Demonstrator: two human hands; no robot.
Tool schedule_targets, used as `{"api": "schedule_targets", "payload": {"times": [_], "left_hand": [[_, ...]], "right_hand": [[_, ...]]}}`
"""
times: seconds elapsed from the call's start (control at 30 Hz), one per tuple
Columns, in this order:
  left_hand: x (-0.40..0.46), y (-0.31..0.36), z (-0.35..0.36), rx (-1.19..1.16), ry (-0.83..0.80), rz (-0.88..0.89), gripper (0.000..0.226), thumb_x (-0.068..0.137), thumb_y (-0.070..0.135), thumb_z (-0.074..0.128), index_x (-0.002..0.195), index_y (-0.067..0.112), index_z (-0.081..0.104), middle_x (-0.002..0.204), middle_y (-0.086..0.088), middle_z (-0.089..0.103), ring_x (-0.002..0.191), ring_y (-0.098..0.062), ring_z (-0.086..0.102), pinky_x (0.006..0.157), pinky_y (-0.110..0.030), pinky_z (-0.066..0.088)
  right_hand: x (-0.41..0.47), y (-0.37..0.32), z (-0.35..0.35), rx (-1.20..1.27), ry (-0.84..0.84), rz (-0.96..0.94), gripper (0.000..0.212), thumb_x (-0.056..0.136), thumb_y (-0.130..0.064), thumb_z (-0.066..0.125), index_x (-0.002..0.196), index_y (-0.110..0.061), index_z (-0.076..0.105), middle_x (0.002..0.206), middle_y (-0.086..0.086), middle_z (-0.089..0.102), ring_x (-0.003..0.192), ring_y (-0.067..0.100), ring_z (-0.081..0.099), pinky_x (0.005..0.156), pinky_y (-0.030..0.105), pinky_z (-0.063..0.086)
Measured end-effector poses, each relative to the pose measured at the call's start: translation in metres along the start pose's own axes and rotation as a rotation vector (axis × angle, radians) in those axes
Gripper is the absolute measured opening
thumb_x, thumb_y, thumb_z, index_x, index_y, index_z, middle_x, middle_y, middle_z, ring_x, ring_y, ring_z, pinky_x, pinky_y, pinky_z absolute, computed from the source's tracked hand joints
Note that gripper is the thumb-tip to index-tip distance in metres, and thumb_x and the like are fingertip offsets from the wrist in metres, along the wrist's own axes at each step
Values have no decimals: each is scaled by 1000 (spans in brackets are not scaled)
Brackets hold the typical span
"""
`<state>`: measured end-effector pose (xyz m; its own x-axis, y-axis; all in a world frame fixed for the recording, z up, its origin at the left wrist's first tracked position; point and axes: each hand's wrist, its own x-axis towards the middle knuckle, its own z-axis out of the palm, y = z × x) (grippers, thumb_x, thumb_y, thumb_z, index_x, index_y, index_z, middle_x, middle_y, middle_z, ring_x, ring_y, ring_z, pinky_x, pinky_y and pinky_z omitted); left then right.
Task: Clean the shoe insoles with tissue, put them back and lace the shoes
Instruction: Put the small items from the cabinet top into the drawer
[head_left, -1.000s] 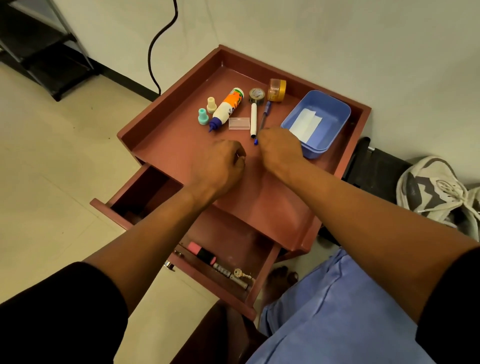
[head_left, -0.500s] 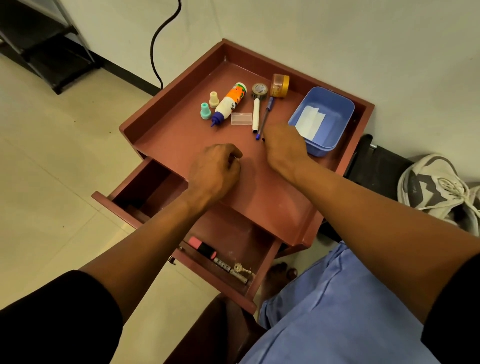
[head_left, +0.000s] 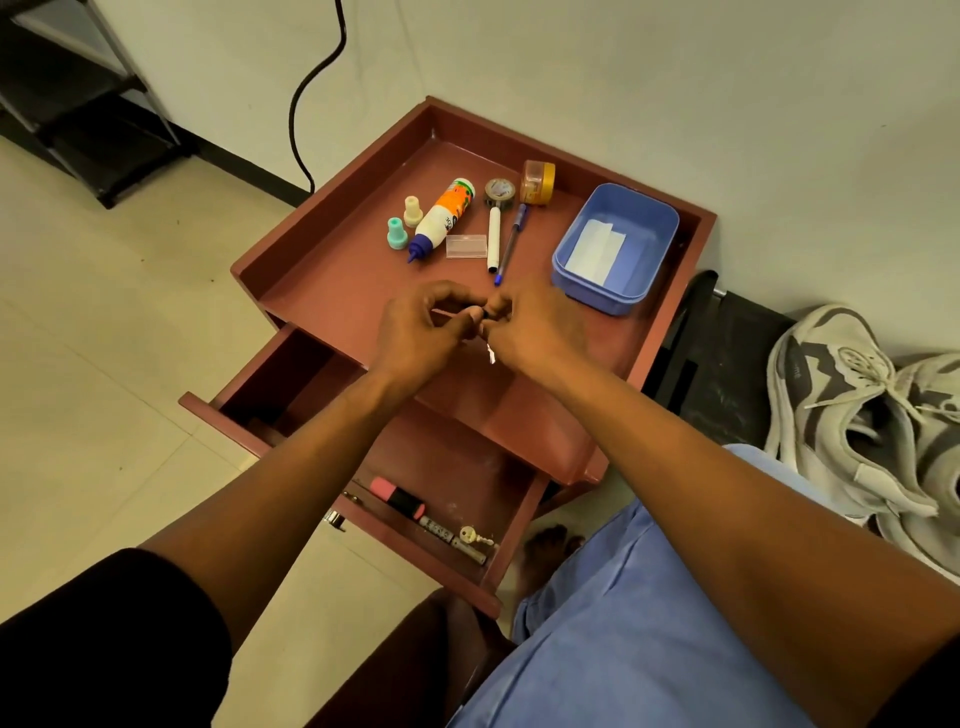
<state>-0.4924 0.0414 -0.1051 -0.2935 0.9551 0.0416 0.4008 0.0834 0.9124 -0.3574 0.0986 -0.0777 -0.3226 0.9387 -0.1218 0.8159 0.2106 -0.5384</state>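
Note:
Two grey-and-white sneakers (head_left: 852, 400) lie on the floor to the right of the red-brown side table (head_left: 332, 291), laces loose. A folded white tissue (head_left: 595, 249) lies in the blue tub (head_left: 660, 234) at the table's right. Above the middle of the table top, my left hand (head_left: 415, 332) and my right hand (head_left: 540, 332) meet fingertip to fingertip. Both pinch a small dark object (head_left: 487, 313) between them; what it is I cannot tell. A tiny white scrap (head_left: 491, 356) shows under my right hand. No insole is visible.
At the table's back lie a glue bottle (head_left: 441, 218), two small caps, a tape roll (head_left: 500, 191), an orange jar (head_left: 538, 182), a white marker, a blue pen (head_left: 510, 244) and a clear box. The drawer (head_left: 431, 467) stands pulled out with markers and a key. A black cable hangs down the wall.
My hands were apart on the table top, the right one by the pen tip. They have drawn together and now pinch one small dark object between them.

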Motion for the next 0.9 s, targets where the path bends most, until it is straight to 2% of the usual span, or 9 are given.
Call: {"api": "schedule_targets", "payload": {"times": [0.13, 0.27, 0.33, 0.4, 0.47, 0.57, 0.67, 0.8, 0.9], "left_hand": [[-5, -5, -16, -118, -7, -100, 14, 95, 10, 70, 108, 10, 77, 90, -5, 78, 79, -21, 76, 73, -38, 64], [-12, -4, -39, -235, 20, -158, 13, 96, 8, 68, 107, 7, 75, 91, -12, 76, 76, -18, 74, 69, -31, 62], [-19, -3, -54, -264, 15, -161, 15, 96, 6, 67, 110, 4, 74, 93, -15, 75, 76, -20, 73, 69, -30, 62], [-30, 1, -70, -250, -51, -158, 18, 95, 5, 67, 112, 2, 73, 94, -15, 76, 78, -21, 74, 71, -28, 63], [-41, 1, -87, -207, -181, -160, 22, 93, 4, 67, 114, 1, 72, 97, -14, 78, 83, -20, 76, 74, -27, 63], [-50, -3, -109, -65, -398, -135, 26, 90, 0, 68, 115, -1, 73, 100, -9, 79, 89, -21, 77, 78, -26, 63], [-58, -11, -113, 179, -548, -153, 23, 89, -1, 71, 106, 12, 78, 97, 1, 80, 88, -13, 76, 77, -23, 61], [-68, -37, -93, 513, -664, -264, 31, 87, -5, 71, 95, 24, 79, 91, 9, 77, 81, -3, 75, 73, -28, 64], [-70, -57, -72, 552, -679, -382, 31, 87, -6, 70, 95, 22, 80, 87, 8, 78, 78, -3, 75, 72, -29, 64]], "right_hand": [[-10, -4, 3, 383, -145, 66, 14, 84, -17, 81, 81, -24, 70, 79, 2, 72, 73, 24, 74, 68, 45, 63], [-22, -9, 2, 602, -349, 142, 26, 85, -3, 78, 107, -11, 66, 79, 10, 71, 69, 29, 76, 72, 58, 62], [-29, -10, 3, 603, -420, 138, 30, 86, -1, 77, 112, -12, 65, 86, 13, 73, 73, 29, 77, 76, 57, 62], [-36, -11, 5, 598, -459, 145, 32, 88, 4, 73, 115, -9, 65, 95, 16, 73, 78, 29, 77, 70, 45, 64], [-45, -14, 10, 546, -493, 133, 28, 88, 8, 70, 114, -3, 67, 93, 18, 73, 79, 30, 77, 65, 36, 63], [-61, -19, 24, 430, -627, 103, 19, 87, 11, 70, 101, -1, 72, 89, 21, 75, 83, 31, 77, 78, 42, 64], [-73, -25, 40, 231, -654, 28, 16, 86, 7, 71, 96, -5, 75, 85, 14, 75, 81, 28, 77, 78, 40, 64], [-85, -29, 59, -51, -611, -121, 11, 88, -15, 73, 98, -14, 76, 97, 6, 73, 90, 26, 71, 82, 38, 62], [-94, -21, 71, -271, -684, -210, 17, 89, -14, 69, 106, -16, 73, 105, 9, 70, 89, 29, 66, 73, 34, 57]]}}
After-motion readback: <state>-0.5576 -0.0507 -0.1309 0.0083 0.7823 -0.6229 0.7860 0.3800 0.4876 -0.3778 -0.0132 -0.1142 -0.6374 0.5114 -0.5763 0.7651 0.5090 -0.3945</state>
